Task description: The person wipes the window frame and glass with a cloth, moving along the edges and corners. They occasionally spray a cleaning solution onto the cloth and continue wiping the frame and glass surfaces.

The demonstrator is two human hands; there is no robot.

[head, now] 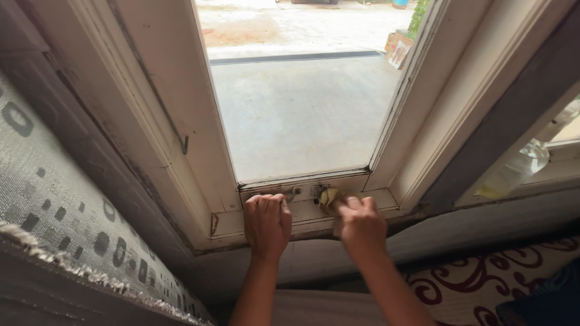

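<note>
Fingers of our left hand [266, 222] curl over the window frame's bottom rail [302, 208], gripping it; our right hand [360, 222] pinches a yellowish cloth [329, 196] against the latch [318, 191]. We judge the cloth could snag there, or both hands slip.

Daylight pours in through the window pane [302, 115] just above the hands, washing out the ground beyond into pale glare. Below and to either side of the hands the room sits dim and shadowed. Straight frame lines bow outward toward the edges, and the corners look soft.
</note>
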